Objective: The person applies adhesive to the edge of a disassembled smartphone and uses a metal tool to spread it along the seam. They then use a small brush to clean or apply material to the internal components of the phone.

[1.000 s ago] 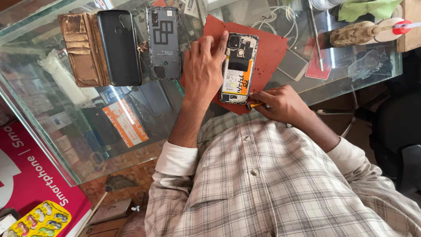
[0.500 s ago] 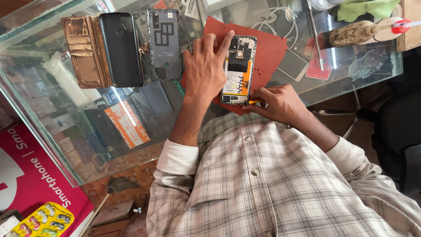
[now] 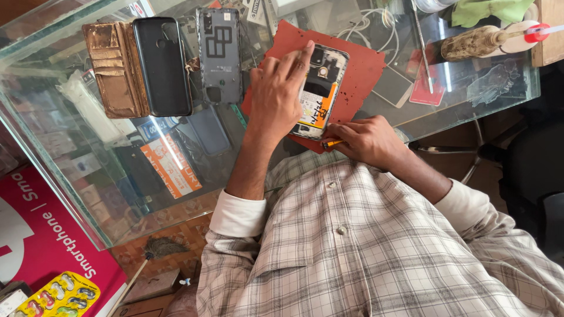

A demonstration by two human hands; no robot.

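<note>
Your hands work on an open phone.
The opened phone with its back off (image 3: 320, 88) lies on the red mat (image 3: 364, 70). Your left hand (image 3: 276, 94) presses it flat; your right hand (image 3: 367, 141) pinches a small orange tool (image 3: 330, 143) beside the phone.

A glass counter (image 3: 70, 176) fills most of the scene, its top bright with daylight glare and its clear walls showing boxed goods stacked on shelves inside. Below its near left corner lies a red poster (image 3: 41, 246). A patterned brown floor (image 3: 176, 229) shows beside it, with a small brush (image 3: 150, 252) lying there. On the right stands a dark chair (image 3: 529, 176) on a metal base.
</note>
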